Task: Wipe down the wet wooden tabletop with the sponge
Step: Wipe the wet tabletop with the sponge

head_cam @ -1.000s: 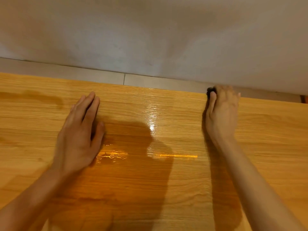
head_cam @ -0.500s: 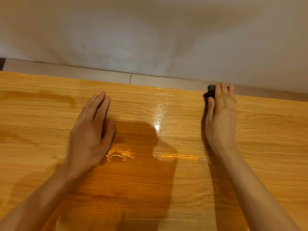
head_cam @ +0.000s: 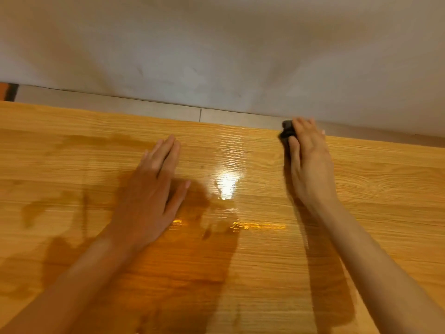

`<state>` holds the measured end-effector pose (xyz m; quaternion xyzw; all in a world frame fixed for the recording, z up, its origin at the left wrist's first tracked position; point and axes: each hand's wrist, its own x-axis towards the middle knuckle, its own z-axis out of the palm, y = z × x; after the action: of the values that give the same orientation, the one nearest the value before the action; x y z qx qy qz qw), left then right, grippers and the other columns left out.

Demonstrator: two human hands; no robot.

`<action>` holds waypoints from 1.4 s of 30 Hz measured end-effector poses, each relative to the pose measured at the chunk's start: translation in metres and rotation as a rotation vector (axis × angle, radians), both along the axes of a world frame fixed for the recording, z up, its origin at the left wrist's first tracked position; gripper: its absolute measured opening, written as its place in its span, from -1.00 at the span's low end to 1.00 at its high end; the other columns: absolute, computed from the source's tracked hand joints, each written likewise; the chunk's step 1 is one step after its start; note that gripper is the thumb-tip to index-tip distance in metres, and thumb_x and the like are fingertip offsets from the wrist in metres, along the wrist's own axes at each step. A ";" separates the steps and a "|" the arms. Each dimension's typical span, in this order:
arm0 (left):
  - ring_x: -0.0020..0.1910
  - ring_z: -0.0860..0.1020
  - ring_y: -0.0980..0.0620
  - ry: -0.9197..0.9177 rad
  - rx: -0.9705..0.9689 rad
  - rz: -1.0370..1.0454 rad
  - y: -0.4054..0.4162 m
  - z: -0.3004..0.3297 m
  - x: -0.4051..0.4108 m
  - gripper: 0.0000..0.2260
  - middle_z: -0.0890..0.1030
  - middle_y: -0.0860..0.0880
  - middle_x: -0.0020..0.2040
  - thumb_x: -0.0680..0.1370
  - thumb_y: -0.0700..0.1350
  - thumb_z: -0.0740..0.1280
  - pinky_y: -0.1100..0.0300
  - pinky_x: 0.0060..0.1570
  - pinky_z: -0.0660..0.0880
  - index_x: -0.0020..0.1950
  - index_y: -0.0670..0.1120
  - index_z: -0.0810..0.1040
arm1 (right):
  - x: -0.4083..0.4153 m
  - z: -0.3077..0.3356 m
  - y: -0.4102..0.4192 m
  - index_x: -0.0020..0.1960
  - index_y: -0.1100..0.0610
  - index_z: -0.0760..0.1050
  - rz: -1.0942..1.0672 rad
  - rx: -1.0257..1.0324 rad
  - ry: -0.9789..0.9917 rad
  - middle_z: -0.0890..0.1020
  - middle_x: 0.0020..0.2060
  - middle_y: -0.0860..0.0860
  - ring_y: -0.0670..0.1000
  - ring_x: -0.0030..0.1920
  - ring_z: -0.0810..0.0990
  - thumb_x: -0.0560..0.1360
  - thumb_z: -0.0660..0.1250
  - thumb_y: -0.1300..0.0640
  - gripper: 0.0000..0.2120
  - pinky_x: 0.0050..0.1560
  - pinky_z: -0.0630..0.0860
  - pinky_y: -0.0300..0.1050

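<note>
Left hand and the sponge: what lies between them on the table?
Only wet, glossy tabletop lies between the left hand and the sponge, head view.

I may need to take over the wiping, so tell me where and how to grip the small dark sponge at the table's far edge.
Take the small dark sponge from above, palm down, fingers over its top and thumb on its left side, as the right hand does. It lies low and flat at the far edge of the wet wooden tabletop, so only its top and sides offer hold.

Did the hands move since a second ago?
Hardly. The right hand stays at the tabletop's far edge, pressing the dark sponge. The left hand stays flat on the wet wood. Mostly the camera turned, so everything slid rightward in view. Nothing was let go.
</note>
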<state>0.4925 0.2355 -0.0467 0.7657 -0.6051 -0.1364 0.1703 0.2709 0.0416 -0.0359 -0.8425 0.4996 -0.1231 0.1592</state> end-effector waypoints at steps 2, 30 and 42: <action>0.63 0.06 -0.09 -0.002 -0.004 0.040 0.016 -0.002 0.028 -0.38 0.11 -0.12 0.64 0.68 0.16 0.01 0.16 0.60 -0.11 0.63 -0.20 0.11 | 0.021 -0.003 0.007 0.39 0.27 0.38 -0.081 -0.021 -0.015 0.45 0.36 0.18 0.15 0.45 0.30 0.67 0.03 0.16 -0.63 0.54 0.03 0.03; 0.64 0.02 -0.09 -0.074 0.011 0.180 0.059 -0.012 0.094 -0.42 0.07 -0.16 0.65 0.70 0.08 0.03 0.07 0.60 -0.09 0.62 -0.23 0.11 | 0.266 -0.003 0.087 0.15 0.13 0.50 0.277 -0.054 0.073 0.58 0.07 0.05 0.07 0.15 0.48 0.67 0.06 0.02 -0.70 0.01 0.39 -0.11; 0.64 -0.05 -0.01 -0.102 0.067 0.177 0.059 -0.010 0.096 -0.39 0.00 -0.10 0.67 0.69 0.13 -0.04 0.16 0.59 -0.19 0.65 -0.19 0.04 | 0.097 -0.009 0.037 0.40 0.27 0.41 -0.140 -0.012 -0.024 0.44 0.39 0.17 0.16 0.47 0.29 0.66 0.12 0.10 -0.62 0.50 0.17 0.04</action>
<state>0.5886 0.2944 -0.0567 0.8274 -0.5379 -0.1018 0.1248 0.3682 0.0788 -0.0447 -0.8050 0.5545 -0.1471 0.1514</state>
